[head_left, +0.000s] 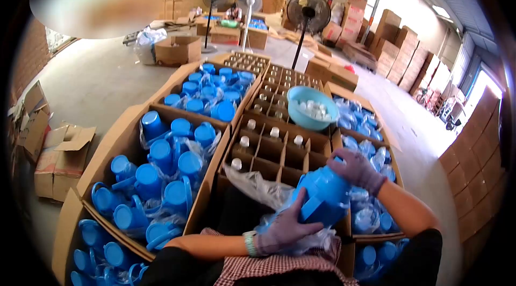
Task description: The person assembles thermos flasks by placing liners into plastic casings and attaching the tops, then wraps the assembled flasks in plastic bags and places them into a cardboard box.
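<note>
A blue plastic jug [323, 193] with a side handle lies tilted across my lap. My left hand [287, 228], in a grey-purple glove, is closed around its lower side near the handle. At its upper end, my right hand [359, 170], gloved too, grips with bent fingers. Clear plastic wrap [260, 186] hangs beside and under the jug. Just ahead, a divided carton [263, 165] holds several bottle-like pieces with silvery tops, and some of its cells show no piece. A light-blue bowl [301, 98] of small white pieces sits on the cartons behind it.
At left, an open carton [86, 189] holds several blue jugs in plastic bags; more such cartons stand behind it and at right. Standing fans [308, 12], stacked boxes [408, 44] and a seated person [233, 13] are farther back.
</note>
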`<control>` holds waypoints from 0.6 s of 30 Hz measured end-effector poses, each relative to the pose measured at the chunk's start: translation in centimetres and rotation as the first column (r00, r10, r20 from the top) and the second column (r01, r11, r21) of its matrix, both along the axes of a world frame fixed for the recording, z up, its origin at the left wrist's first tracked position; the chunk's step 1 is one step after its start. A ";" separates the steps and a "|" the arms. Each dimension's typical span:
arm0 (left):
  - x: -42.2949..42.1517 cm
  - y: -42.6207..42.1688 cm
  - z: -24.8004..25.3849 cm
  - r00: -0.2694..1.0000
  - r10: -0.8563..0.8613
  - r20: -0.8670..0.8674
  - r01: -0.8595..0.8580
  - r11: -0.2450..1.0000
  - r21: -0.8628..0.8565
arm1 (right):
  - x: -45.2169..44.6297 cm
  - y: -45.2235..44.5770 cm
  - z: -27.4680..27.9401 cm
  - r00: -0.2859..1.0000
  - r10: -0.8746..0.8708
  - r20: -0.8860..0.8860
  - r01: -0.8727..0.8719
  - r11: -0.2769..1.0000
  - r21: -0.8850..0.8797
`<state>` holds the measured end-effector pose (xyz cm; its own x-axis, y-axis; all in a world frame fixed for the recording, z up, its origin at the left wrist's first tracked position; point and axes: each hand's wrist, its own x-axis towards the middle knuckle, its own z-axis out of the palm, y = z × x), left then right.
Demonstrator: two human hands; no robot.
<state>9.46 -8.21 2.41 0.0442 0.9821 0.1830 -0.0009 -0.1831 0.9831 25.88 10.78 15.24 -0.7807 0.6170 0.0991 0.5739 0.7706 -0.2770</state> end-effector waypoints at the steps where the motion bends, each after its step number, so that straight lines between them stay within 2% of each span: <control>1: -2.0 0.2 -0.2 0.992 -0.093 0.079 0.089 0.994 0.057 | -0.7 -0.5 1.6 1.000 -0.017 0.021 0.016 0.999 0.048; 2: -4.0 0.4 -0.3 0.968 -0.198 0.153 0.182 0.977 0.110 | -0.9 -3.1 4.4 0.999 0.019 0.027 -0.021 0.997 0.080; 3: -6.3 0.1 1.7 0.889 -0.318 0.328 0.328 0.944 0.028 | -1.1 -4.7 7.1 0.948 0.319 -0.004 -0.315 0.937 0.153; 4: -9.3 1.8 0.7 0.827 -0.434 0.356 0.468 0.884 -0.009 | -1.3 -5.9 7.9 0.883 0.469 -0.003 -0.462 0.871 0.164; 5: -11.1 3.0 1.0 0.762 -0.525 0.379 0.556 0.830 0.031 | -1.5 -7.1 8.3 0.793 0.609 0.005 -0.601 0.782 0.164; 6: -12.1 3.7 1.3 0.688 -0.607 0.397 0.636 0.768 0.073 | -2.3 -8.5 8.4 0.765 0.642 -0.047 -0.630 0.762 0.146; 7: -11.5 3.5 1.5 0.711 -0.570 0.412 0.588 0.803 0.097 | -2.1 -8.3 8.3 0.799 0.600 -0.035 -0.589 0.793 0.157; 8: -10.2 3.5 0.9 0.820 -0.407 0.401 0.422 0.905 0.055 | -1.8 -8.0 8.1 0.832 0.554 -0.028 -0.543 0.823 0.166; 10: -6.9 2.4 -1.3 0.932 -0.042 0.359 0.062 0.997 -0.044 | -1.2 -4.5 4.4 0.937 0.260 -0.232 -0.253 0.966 0.059; 12: -4.6 1.8 -2.3 0.979 0.185 0.090 -0.176 0.979 -0.107 | -0.7 -0.8 0.0 0.903 0.266 -0.337 -0.253 0.964 0.082; 14: -4.6 1.5 -1.8 0.945 0.153 0.290 -0.115 0.983 -0.143 | -0.9 -0.7 0.1 0.914 0.284 -0.291 -0.256 0.958 0.130; 16: -5.0 0.3 -0.8 0.927 0.061 0.370 -0.021 0.994 -0.111 | -1.1 -3.8 1.8 0.935 0.230 -0.269 -0.188 0.967 0.174; 18: -5.9 -1.3 -0.6 0.902 -0.034 0.431 0.079 0.993 -0.087 | -1.0 -6.0 3.1 0.913 0.253 -0.319 -0.220 0.966 0.135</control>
<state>3.60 -9.54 1.85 0.0394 0.9944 0.0978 -0.4332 -0.0712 0.8985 24.88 4.74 18.30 -0.8149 0.3933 0.4258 0.2596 0.9044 -0.3387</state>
